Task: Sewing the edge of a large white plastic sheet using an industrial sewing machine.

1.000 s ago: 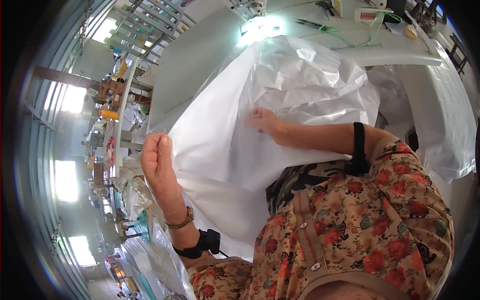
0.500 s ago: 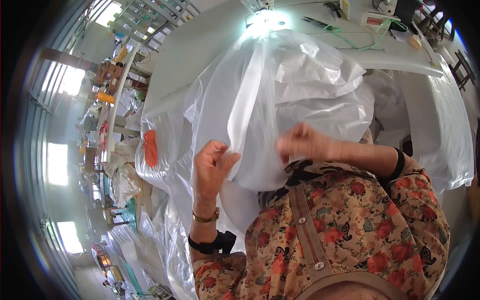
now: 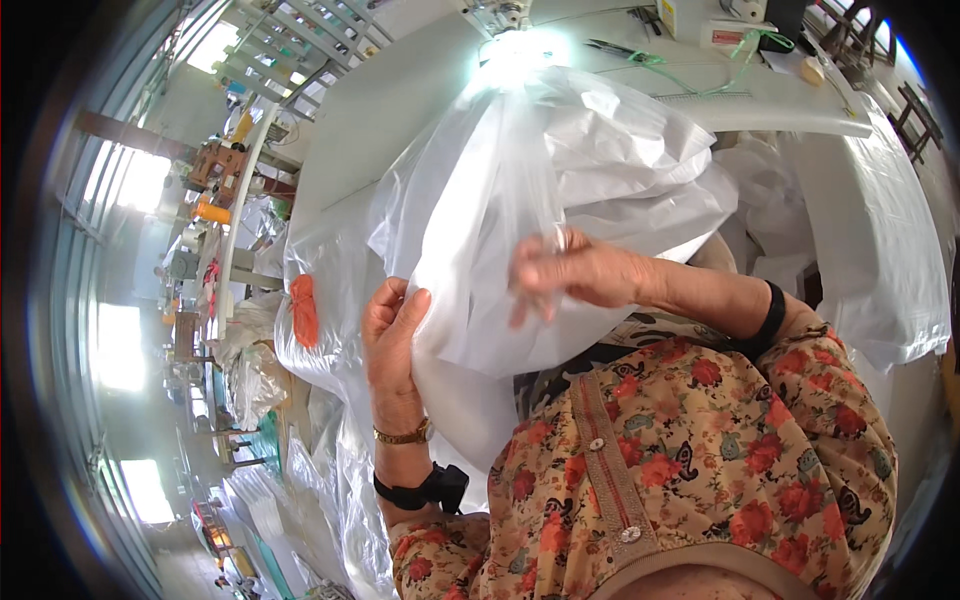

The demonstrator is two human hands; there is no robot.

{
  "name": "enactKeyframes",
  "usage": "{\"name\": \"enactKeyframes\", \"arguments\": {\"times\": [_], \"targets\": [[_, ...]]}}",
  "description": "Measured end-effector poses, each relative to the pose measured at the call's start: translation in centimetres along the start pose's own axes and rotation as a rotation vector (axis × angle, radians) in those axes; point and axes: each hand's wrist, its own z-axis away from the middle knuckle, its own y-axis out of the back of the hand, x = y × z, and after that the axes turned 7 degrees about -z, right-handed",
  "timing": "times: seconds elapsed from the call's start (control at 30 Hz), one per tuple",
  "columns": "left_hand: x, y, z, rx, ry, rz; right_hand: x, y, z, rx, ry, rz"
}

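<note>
A large sheet of thin, translucent white plastic film [image 3: 620, 150] runs from beneath a bright lamp [image 3: 522, 52] down over the table edge to my lap. My left hand [image 3: 395, 330] is closed on a folded edge of it, thumb on top and fingers behind. To the right, my right hand [image 3: 580, 272] hovers over the film's middle. Its fingers are blurred by motion but look apart, with nothing visible in them; whether they brush the film is unclear. The machine part [image 3: 500, 14] above the lamp is mostly washed out by glare.
The pale tabletop [image 3: 345, 150] carries dark snips [image 3: 615, 48] and green cord [image 3: 735, 75] at the far right. An orange bundle [image 3: 303, 310] lies on film at the left. More film [image 3: 870, 230] hangs over the right edge. Cluttered workbenches stand farther left.
My left hand has moved slightly left and down with the film edge, which spreads wider. My right hand has shifted left over the film, its fingers loosening from a more curled shape.
</note>
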Motion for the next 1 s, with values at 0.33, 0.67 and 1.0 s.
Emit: {"name": "enactKeyframes", "arguments": {"times": [0.33,0.67,1.0], "targets": [[-1.2,-3.6,1.5,-0.250,0.219,-0.056,1.1,-3.9,2.7,0.012,-0.037,0.120],[-4.5,0.6,-0.4,-0.119,0.082,-0.356,3.8,-3.8,5.5,0.247,-0.253,-0.098],[-5.9,-1.0,0.8,0.045,-0.283,-0.864,2.1,-5.7,4.6,0.071,0.220,0.593]]}}
